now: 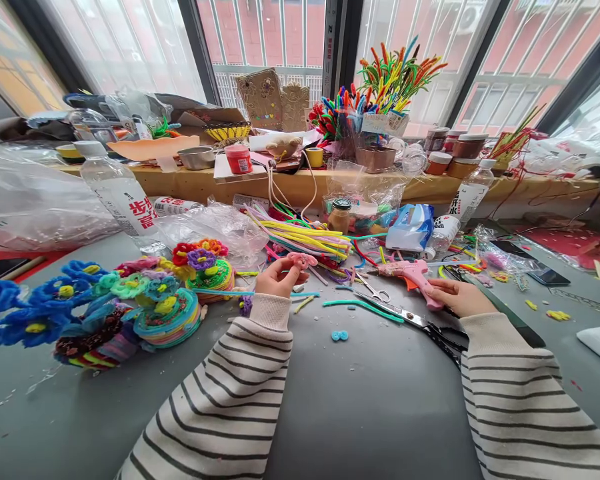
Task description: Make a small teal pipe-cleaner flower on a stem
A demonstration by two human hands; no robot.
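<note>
My left hand (pixel 276 277) pinches a small pink pipe-cleaner piece (pixel 303 260) with looped ends, above the middle of the table. On the right, my right hand (pixel 457 297) is closed on the handle of a pink glue gun (pixel 410 272), whose nozzle points left. Black-handled scissors (pixel 420 320) lie open-ended just below the glue gun, and small silver scissors (pixel 377 290) lie to its left. Between my hands, a coiled blue pipe-cleaner piece (pixel 339 335) rests on the grey table (pixel 350 413).
Pipe-cleaner flowers (pixel 65 293) and round coiled pots (pixel 167 317) fill the left side. Behind my hands lie a pile of pipe cleaners (pixel 305 233), a small jar (pixel 339 217) and a blue-white packet (pixel 410 227). A water bottle (pixel 115 190) stands back left; a phone (pixel 545 270) lies right.
</note>
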